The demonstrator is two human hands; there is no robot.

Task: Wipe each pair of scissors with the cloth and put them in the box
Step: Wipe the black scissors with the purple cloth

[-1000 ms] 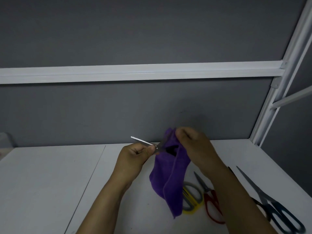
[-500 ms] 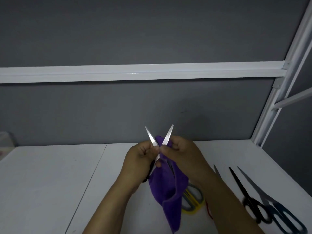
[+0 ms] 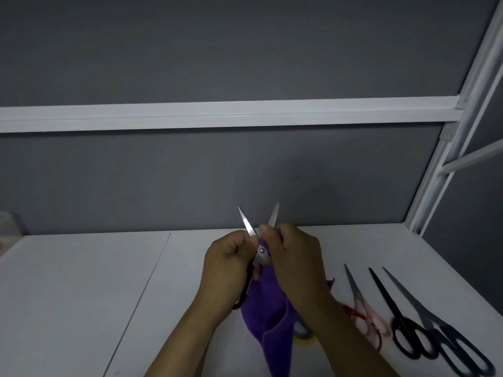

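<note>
Held up above the middle of the white table (image 3: 81, 295), clear of its top: one pair of scissors (image 3: 261, 251), blades spread in a V, tips pointing to the far side. Gripped low down by the left hand (image 3: 228, 268), fingers curled round the black handle. Pinched near the pivot, at the foot of the right-hand blade, by the right hand (image 3: 296, 259) through the purple cloth (image 3: 266, 311) — the rest of the cloth hanging loose toward the near edge.

Lying flat to the right, tips far and handles near: red-handled scissors (image 3: 362, 314), black scissors (image 3: 402, 330), and a larger dark pair (image 3: 457, 349) furthest right, the last two close together at the handles. Half hidden under the cloth, a yellow-and-grey handle (image 3: 303, 336) of one more pair. At the far left edge, a pale see-through shape (image 3: 8, 221), maybe the box — too little in view to tell.

Likely light and stiff, slick on the steel, sharp at edges and tips. Best held by the handle loops, never by the bare blades. Best wiped from pivot out to tip with the cloth folded over the back of the blade, fingers kept off the cutting edge. Soft, limp cloth, easy to snag on the points. Probably wise to close the blades before carrying across to the box.
</note>
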